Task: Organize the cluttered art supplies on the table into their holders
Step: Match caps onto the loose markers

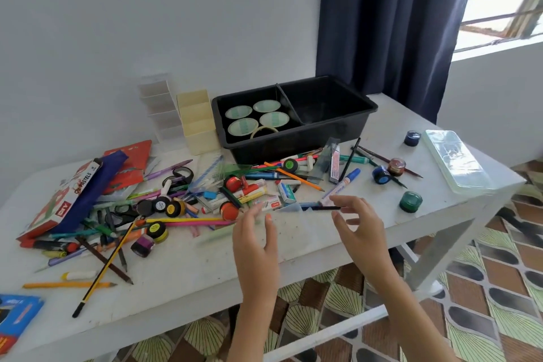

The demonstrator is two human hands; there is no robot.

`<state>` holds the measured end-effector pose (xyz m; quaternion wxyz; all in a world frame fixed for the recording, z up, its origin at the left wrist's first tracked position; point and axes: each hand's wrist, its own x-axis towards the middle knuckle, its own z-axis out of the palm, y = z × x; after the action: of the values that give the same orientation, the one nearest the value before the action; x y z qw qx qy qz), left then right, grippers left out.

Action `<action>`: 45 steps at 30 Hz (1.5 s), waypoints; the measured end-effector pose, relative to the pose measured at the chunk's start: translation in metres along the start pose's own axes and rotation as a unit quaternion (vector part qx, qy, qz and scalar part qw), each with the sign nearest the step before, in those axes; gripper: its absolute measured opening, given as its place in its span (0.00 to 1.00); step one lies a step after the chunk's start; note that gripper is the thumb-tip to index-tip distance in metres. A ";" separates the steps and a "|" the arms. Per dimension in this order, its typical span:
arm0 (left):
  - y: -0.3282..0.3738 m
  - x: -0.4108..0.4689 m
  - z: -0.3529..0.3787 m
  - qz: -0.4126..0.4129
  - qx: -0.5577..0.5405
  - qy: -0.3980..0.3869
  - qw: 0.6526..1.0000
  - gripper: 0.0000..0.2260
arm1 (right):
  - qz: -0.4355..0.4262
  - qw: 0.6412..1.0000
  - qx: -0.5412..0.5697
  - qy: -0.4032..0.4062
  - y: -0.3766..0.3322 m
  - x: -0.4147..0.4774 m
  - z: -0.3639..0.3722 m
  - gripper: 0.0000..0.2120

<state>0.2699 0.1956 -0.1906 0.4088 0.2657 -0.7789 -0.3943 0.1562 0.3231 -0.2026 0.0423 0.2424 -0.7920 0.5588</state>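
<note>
- Black bin (296,146), at table rear: left compartment holds four tape rolls (266,106) and one thin ring (263,130).
- Cream holder (199,126) and clear holder (160,106): just left of bin.
- Loose supplies (232,183): strewn across table (205,267).
- Left hand (255,235) and right hand (358,225): released, hovering, grasping nothing.

Pastel box (69,200): I read "OIL PASTELS"; red patch reads "DIY".
Marker (343,185): print too blurred for me to read.
</note>
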 end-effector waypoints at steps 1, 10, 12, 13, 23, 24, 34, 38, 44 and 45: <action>0.006 0.000 0.009 0.003 -0.009 -0.016 1.000 0.13 | -0.001 1.000 -0.003 0.009 0.002 0.002 -0.006 0.13; 0.061 0.004 0.096 0.013 -0.067 -0.094 0.993 0.08 | 0.027 0.992 -0.045 0.114 0.039 0.034 -0.080 0.12; 0.068 0.007 0.119 0.013 -0.071 -0.120 0.990 0.07 | 0.041 0.990 -0.067 0.121 0.049 0.040 -0.094 0.11; 0.072 0.008 0.132 0.011 -0.070 -0.135 0.988 0.07 | 0.050 0.988 -0.085 0.116 0.056 0.043 -0.101 0.11; 0.074 0.035 0.232 0.054 0.086 -0.223 0.969 0.17 | 0.092 0.980 -0.161 -0.066 0.104 0.056 -0.131 0.19; 0.070 0.037 0.238 0.054 0.103 -0.231 0.966 0.19 | 0.084 0.981 -0.163 -0.065 0.106 0.057 -0.131 0.18; 0.071 0.035 0.251 0.007 0.087 -0.189 0.978 0.16 | 0.096 0.994 -0.043 -0.019 0.108 0.061 -0.134 0.13; 0.084 0.027 0.231 -0.134 -0.084 -0.157 0.975 0.14 | 0.106 0.991 0.073 -0.024 0.099 0.063 -0.128 0.14; 0.086 0.016 0.177 -0.313 -0.271 -0.130 0.901 0.13 | 0.122 0.978 0.148 -0.085 0.069 0.060 -0.089 0.16; 0.083 0.016 0.169 -0.304 -0.257 -0.118 0.910 0.12 | 0.122 0.975 0.158 -0.092 0.066 0.058 -0.082 0.16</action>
<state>0.1107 0.2966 -0.1747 0.2287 0.3268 -0.5747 -0.7146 0.0601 0.3946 -0.2093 -0.1383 0.1982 -0.7174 0.6534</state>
